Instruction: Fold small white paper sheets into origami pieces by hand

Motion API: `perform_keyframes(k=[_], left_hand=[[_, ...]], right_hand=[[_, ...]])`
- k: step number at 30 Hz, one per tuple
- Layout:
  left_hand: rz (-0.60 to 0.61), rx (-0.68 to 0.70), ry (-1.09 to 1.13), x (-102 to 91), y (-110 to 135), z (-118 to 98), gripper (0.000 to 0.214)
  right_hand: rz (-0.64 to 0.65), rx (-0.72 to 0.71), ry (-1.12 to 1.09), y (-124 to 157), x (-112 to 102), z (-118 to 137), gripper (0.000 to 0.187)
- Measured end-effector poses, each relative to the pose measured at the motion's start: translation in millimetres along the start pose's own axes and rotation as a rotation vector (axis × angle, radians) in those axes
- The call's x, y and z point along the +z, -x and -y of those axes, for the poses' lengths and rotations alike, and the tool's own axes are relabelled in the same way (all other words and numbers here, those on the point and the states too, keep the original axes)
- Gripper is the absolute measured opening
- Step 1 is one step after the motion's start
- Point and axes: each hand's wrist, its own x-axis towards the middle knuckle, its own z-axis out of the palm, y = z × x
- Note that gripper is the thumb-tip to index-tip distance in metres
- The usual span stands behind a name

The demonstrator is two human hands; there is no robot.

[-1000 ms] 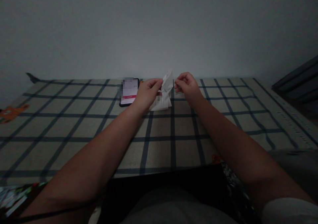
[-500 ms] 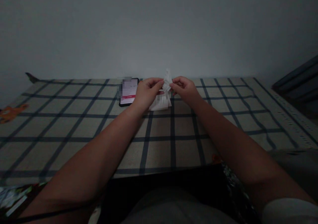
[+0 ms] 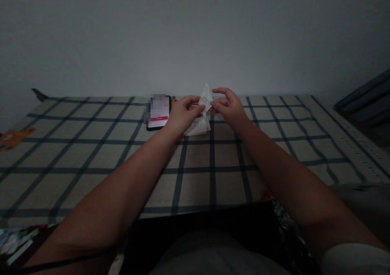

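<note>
A small crumpled white slip of paper [image 3: 206, 95] with faint print is held up between my two hands near the far side of the table. My left hand [image 3: 185, 111] pinches its left edge between thumb and fingers. On the other side, my right hand [image 3: 229, 106] grips the lower right edge with thumb and a bent finger, while its index finger is raised. Beneath my left hand lie white printed papers [image 3: 198, 126], partly covered by the fingers. Just left of that hand is a phone [image 3: 159, 112] with a lit screen.
A blue-striped checked cloth [image 3: 195, 185] covers the table, which meets a plain wall [image 3: 195, 35] at the back. An orange figure [image 3: 16, 139] shows at the far left. Dark slatted furniture [image 3: 365, 90] stands at the right. Colourful items [image 3: 16, 242] lie below the table's left front.
The slip has turned and looks more spread out, its print now visible. My right index finger has lifted away from it, and my left hand has shifted slightly right.
</note>
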Motion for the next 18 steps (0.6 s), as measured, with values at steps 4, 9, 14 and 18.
perform_keyframes(k=[4, 9, 14, 18], left_hand=[[-0.011, 0.041, -0.018, -1.3, -2.4, 4.9, 0.027], [-0.023, 0.134, -0.136, -3.4, -5.6, 8.4, 0.024], [-0.018, 0.228, -0.209, -4.6, -6.5, 7.5, 0.025], [-0.026, 0.248, -0.252, -4.2, -5.9, 4.8, 0.026]], right_hand=[[0.032, -0.077, 0.030, 0.0, 0.6, 0.8, 0.048], [-0.003, -0.211, 0.180, -0.4, -1.2, 1.0, 0.030], [0.034, -0.340, 0.396, 1.7, -5.2, 8.5, 0.005], [0.055, -0.463, 0.521, 2.9, -6.7, 14.6, 0.009]])
